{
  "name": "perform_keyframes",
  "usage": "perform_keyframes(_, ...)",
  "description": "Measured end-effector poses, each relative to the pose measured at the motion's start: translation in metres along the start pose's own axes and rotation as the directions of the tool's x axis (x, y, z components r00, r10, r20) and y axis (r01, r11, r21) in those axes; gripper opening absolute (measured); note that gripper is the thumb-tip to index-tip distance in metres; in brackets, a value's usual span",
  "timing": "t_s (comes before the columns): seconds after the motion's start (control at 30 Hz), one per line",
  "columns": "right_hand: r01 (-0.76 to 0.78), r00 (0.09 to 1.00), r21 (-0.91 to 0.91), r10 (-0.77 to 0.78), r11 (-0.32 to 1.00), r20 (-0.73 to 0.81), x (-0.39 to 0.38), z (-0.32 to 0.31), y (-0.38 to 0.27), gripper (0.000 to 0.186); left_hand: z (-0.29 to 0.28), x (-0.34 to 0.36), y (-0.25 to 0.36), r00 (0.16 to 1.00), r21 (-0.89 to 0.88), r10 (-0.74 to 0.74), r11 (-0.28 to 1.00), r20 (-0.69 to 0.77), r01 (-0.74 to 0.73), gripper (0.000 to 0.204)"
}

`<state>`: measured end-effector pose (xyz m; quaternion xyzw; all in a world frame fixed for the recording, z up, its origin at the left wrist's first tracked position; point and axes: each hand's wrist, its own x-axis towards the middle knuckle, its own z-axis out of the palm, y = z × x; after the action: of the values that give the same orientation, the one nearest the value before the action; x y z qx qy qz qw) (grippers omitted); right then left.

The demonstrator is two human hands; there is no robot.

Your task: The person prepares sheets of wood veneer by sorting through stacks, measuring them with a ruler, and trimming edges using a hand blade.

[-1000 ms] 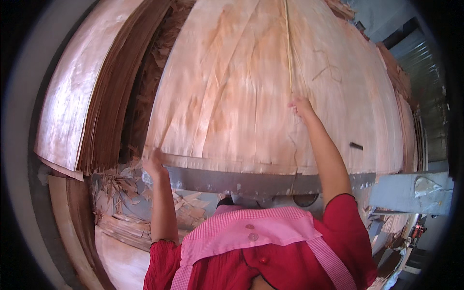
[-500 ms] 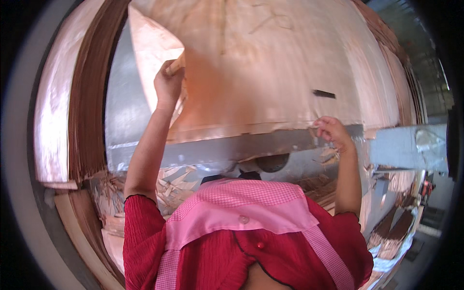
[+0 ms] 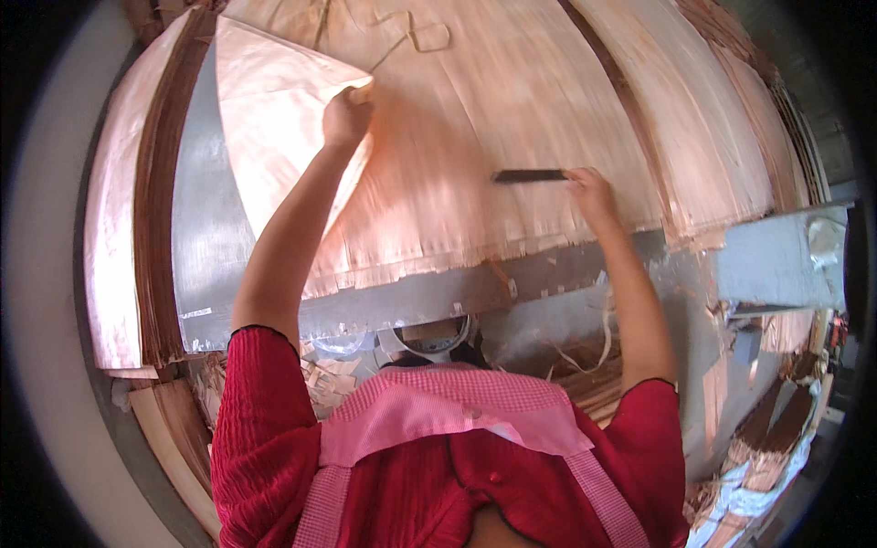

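My left hand (image 3: pixel 345 121) is closed on the edge of a thin wood veneer sheet (image 3: pixel 274 114). The left part of that sheet is raised and folded back toward the right, baring a strip of the grey metal tabletop (image 3: pixel 203 201). Over the pale veneer on the right, my right hand (image 3: pixel 592 194) pinches the right end of a flat, black, strip-shaped tool (image 3: pixel 528 175). The tool points left, lying roughly level across the veneer. Its exact kind is unclear, and my fingers hide its gripped end.
A tall veneer stack (image 3: pixel 123 210) borders the table on the left; more veneer (image 3: pixel 708 155) lies at the right. A thin bent strip (image 3: pixel 429 35) rests at the far side. Scraps (image 3: pixel 331 382) sit below the near edge, beside a round grey opening (image 3: pixel 429 342). A light-blue panel (image 3: pixel 772 265) juts out at right.
My right hand has taken up the black tool from the veneer and moved it left. My left hand has shifted slightly right and away from me, folding the sheet further over.
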<state>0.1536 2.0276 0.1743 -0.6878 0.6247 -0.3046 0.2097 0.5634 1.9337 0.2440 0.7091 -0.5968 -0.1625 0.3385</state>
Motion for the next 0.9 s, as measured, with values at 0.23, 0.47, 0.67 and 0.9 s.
perform_keyframes(0.23,0.07,0.915,-0.33,0.071,0.942,0.398,0.049,0.018,-0.023,0.017,0.054,0.079,0.041,0.994,-0.235,-0.035,0.97,0.1,0.057,0.021)
perform_keyframes(0.47,0.084,0.912,-0.299,0.048,0.951,0.408,0.05,0.007,-0.016,0.02,0.115,0.121,0.119,0.97,-0.236,-0.108,0.958,0.219,0.16,0.004)
perform_keyframes(0.67,-0.266,0.932,-0.076,0.277,0.961,0.235,0.071,-0.006,0.016,0.021,0.171,0.138,0.162,0.892,-0.763,-0.172,0.467,0.418,0.447,0.016)
perform_keyframes(0.9,-0.327,0.942,-0.019,0.327,0.945,0.074,0.082,0.01,0.086,0.028,0.215,0.103,0.172,0.865,-0.869,0.158,0.237,0.476,0.435,0.046)
